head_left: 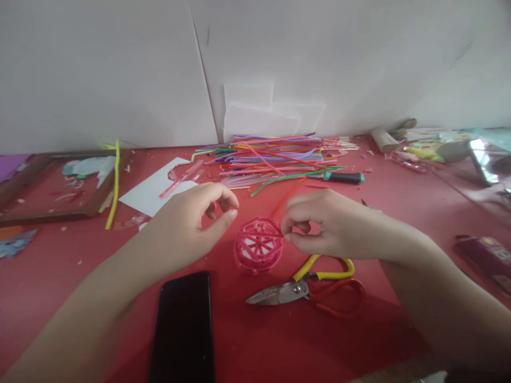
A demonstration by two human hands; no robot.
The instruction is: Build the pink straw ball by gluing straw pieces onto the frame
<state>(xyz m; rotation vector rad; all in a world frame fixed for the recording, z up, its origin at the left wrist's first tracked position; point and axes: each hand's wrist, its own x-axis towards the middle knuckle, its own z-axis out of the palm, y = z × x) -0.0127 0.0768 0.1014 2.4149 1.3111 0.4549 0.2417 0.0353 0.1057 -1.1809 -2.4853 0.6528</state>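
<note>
Here, a round pink basket (255,264), white showing inside, sits on the surface (239,330) between the hands. The left hand's (215,213) fingers are slightly apart; whether the right hand's (303,226) grip anything, I cannot tell. Scissors (297,289) and phone (183,324) crowd the near side; coloured sticks (275,157) lie behind.

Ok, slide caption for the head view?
Left hand and right hand flank a round pink lattice, yellow-and-red-handled scissors nearby, pipe cleaners behind.

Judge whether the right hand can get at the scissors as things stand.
Probably yes: the scissors lie close on the near side of the right hand, and nothing visible covers them. That hand may be pinching a pink strip, though.
</note>
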